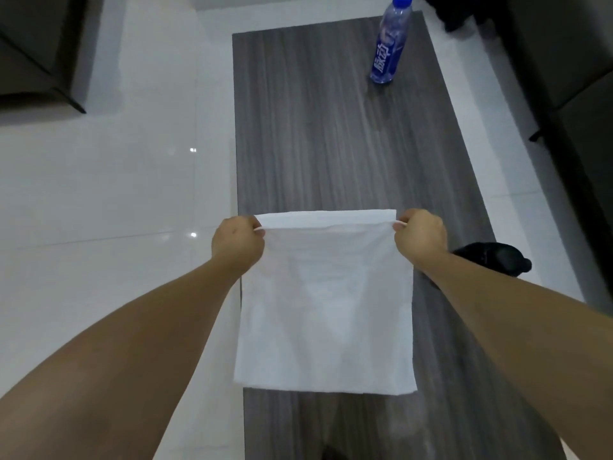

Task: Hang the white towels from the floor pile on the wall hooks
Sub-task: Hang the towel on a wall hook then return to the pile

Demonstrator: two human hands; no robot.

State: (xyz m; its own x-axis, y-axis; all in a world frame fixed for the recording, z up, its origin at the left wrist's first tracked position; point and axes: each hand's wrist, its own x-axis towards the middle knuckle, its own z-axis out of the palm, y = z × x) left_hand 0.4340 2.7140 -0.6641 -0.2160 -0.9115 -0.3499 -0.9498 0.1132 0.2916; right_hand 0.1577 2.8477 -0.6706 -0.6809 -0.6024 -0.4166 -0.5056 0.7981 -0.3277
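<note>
A white towel [325, 303] hangs folded in front of me, stretched flat between both hands over a dark wood-grain table [331, 134]. My left hand [237, 244] pinches its top left corner. My right hand [419, 235] pinches the top right corner. The towel's lower edge hangs free above the near part of the table. No wall hooks and no floor pile are in view.
A blue plastic bottle [391, 41] stands upright at the table's far right. A black object [491, 258] lies partly hidden behind my right forearm at the table's right edge. Glossy white floor tiles [116, 194] lie to the left. Dark furniture [36, 51] stands at far left and along the right.
</note>
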